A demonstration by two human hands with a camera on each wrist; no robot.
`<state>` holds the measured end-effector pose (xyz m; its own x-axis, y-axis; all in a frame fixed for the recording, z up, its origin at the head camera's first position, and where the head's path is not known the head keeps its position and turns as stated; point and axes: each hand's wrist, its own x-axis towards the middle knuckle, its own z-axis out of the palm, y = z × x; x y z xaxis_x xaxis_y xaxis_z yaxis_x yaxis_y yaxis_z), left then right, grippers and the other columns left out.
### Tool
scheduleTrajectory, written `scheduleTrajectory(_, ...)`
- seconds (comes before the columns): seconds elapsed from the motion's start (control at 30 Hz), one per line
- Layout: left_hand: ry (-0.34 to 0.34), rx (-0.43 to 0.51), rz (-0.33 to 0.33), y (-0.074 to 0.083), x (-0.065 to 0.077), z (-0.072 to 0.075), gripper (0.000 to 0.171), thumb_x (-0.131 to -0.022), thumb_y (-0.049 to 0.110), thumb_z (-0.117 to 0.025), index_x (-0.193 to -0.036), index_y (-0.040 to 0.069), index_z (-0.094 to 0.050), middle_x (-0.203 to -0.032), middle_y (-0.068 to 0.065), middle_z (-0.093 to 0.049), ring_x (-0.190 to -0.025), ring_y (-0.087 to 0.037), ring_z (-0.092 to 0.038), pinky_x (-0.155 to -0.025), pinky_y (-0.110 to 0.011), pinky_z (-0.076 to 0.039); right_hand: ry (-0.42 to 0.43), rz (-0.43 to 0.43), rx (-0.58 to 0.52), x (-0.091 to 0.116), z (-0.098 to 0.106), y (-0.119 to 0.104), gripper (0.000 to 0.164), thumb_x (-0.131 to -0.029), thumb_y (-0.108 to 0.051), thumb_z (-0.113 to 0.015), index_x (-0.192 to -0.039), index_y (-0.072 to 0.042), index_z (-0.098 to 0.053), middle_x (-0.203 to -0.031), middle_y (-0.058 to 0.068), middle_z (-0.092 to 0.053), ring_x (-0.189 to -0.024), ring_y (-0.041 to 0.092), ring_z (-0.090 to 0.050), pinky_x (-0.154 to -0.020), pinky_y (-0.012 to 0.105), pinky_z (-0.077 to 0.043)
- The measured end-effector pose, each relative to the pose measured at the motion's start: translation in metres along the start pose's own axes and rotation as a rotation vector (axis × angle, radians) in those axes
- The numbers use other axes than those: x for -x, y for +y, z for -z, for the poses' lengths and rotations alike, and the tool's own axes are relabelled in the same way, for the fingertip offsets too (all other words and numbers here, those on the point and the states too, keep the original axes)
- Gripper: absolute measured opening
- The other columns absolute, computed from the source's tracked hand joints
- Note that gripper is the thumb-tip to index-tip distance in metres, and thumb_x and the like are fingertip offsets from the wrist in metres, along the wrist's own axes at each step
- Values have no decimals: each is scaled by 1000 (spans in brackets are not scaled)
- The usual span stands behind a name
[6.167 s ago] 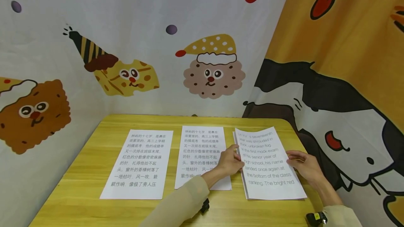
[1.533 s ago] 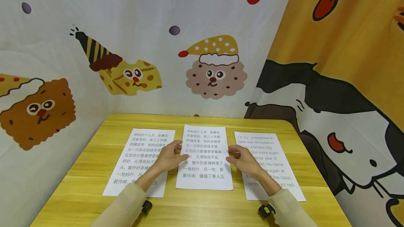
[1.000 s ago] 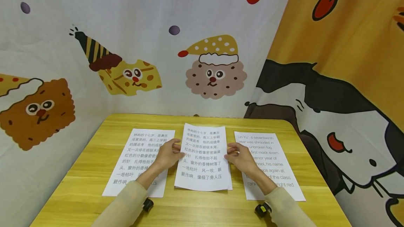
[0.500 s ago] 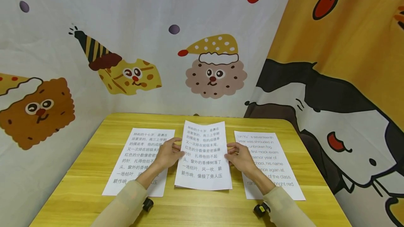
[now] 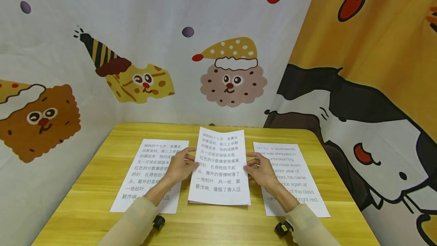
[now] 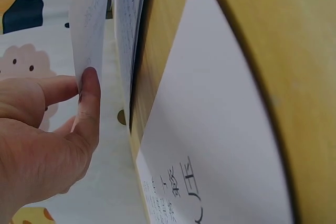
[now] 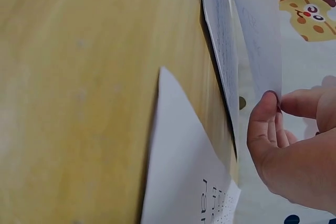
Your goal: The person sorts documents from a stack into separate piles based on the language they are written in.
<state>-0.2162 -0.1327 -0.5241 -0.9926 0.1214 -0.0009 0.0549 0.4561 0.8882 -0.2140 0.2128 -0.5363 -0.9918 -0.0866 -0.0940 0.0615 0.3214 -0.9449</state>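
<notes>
A sheet of paper printed with Chinese text is raised at the middle of the table, its far end lifted. My left hand pinches its left edge between thumb and fingers, seen closely in the left wrist view. At the opposite edge my right hand pinches it the same way. Beneath it lies more paper, visible in the right wrist view as a thin stack on the table.
Left of the middle lies another Chinese-text sheet, partly behind my left forearm. An English-text sheet lies to the right, partly behind my right hand. All rest on a yellow wooden table before a cartoon-printed curtain.
Earlier both hands were at the right-hand English sheet. They have since moved to the middle paper, gripped the top sheet by its side edges and raised its far end.
</notes>
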Motion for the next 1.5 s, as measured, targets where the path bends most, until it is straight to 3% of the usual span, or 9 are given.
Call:
scheduleTrajectory(0.4, 3, 7, 11, 1, 9, 13, 63, -101, 8, -81, -160, 7, -60, -125, -20, -78, -96, -20, -78, -79, -31, -69, -26, 37, -37, 2, -8, -8, 58, -100, 3, -78, -155, -6, -61, -116, 19, -70, -82, 23, -74, -73, 35, -69)
scheduleTrajectory(0.77, 31, -14, -3, -1, 15, 28, 61, -102, 8, -81, -160, 7, -61, -122, -18, -80, -102, -23, -82, -83, -30, -70, -38, 69, -47, 1, -19, -15, 57, -100, 1, -79, -154, -6, -62, -114, 18, -71, -84, 20, -76, -79, 44, -72)
scheduleTrajectory(1.1, 26, -36, -8, -5, 21, 41, 61, -103, 9, -79, -161, 8, -59, -125, -19, -78, -105, -22, -80, -86, -29, -69, -51, 52, -96, 2, -30, -24, 58, -100, 2, -80, -154, -7, -63, -115, 19, -71, -87, 22, -77, -75, 37, -71)
scheduleTrajectory(1.5, 34, -20, 26, -10, 33, 60, 63, -104, 7, -78, -164, 12, -57, -129, -20, -75, -111, -25, -78, -83, -24, -67, -87, 82, -96, -1, -50, -28, 56, -100, 1, -79, -153, -8, -64, -112, 17, -71, -83, 19, -77, -76, 45, -72)
